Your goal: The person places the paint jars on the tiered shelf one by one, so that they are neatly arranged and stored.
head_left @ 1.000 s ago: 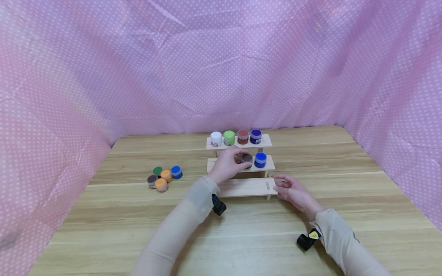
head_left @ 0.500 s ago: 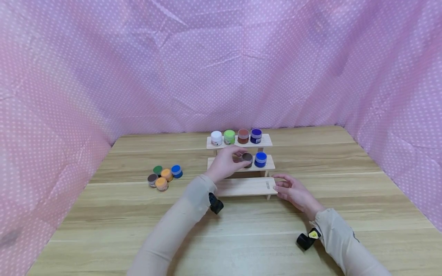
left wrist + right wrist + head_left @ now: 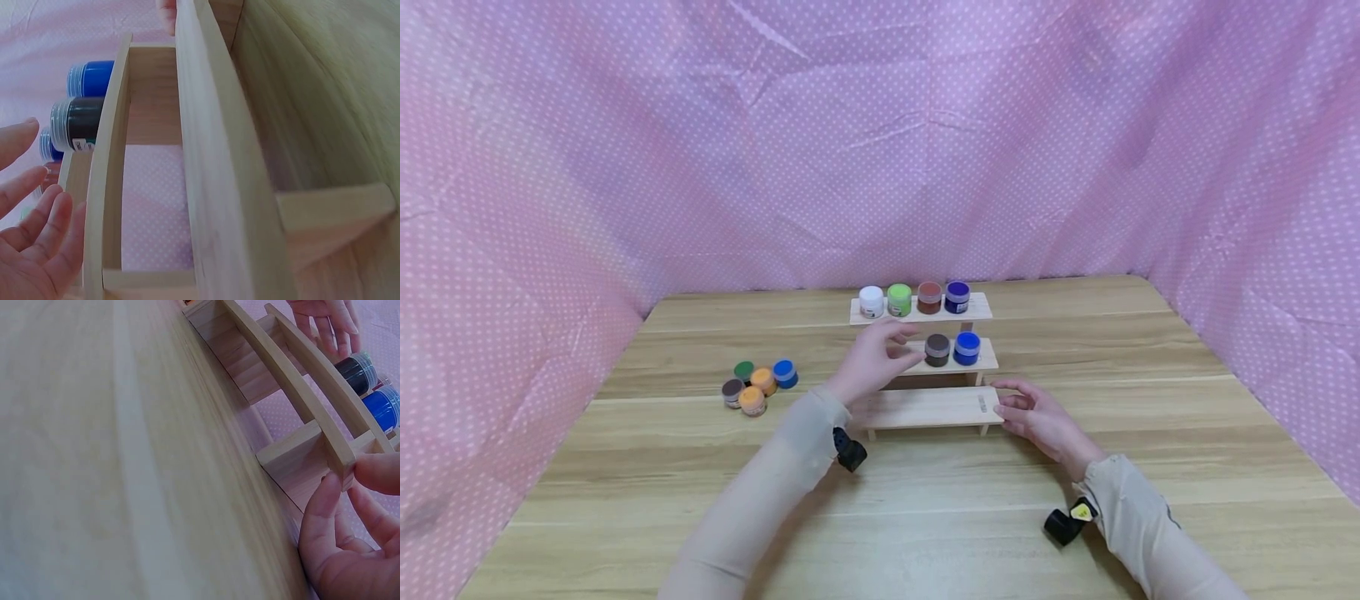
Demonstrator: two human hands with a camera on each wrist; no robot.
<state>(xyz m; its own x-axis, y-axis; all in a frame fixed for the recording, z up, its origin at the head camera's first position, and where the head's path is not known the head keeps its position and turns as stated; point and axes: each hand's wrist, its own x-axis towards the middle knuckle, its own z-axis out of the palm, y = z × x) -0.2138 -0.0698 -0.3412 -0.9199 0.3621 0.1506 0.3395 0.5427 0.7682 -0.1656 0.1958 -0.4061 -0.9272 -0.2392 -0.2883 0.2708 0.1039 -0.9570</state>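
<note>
A three-tier wooden stand (image 3: 936, 407) is on the table. On its middle tier stand a dark brown paint jar (image 3: 937, 351) and a blue paint jar (image 3: 967, 348). My left hand (image 3: 872, 358) hovers over that tier's left part, fingers spread, a small gap from the brown jar. The left wrist view shows the same gap between its fingers and the dark jar (image 3: 78, 124). With thumb and fingers, my right hand (image 3: 1037, 421) pinches the right end of the lowest tier. The right wrist view shows the fingertips around the board's end (image 3: 342, 464).
White (image 3: 871, 302), light green (image 3: 899, 300), reddish-brown (image 3: 928, 297) and dark blue (image 3: 957, 297) jars line the top tier. Several more jars, among them an orange jar (image 3: 752, 401) and a blue jar (image 3: 786, 373), cluster on the table at left. A pink dotted cloth (image 3: 880, 150) hangs behind.
My left hand has let go of the brown jar and drawn away to the left. The jar stays on the middle tier. My right hand has kept its place.
</note>
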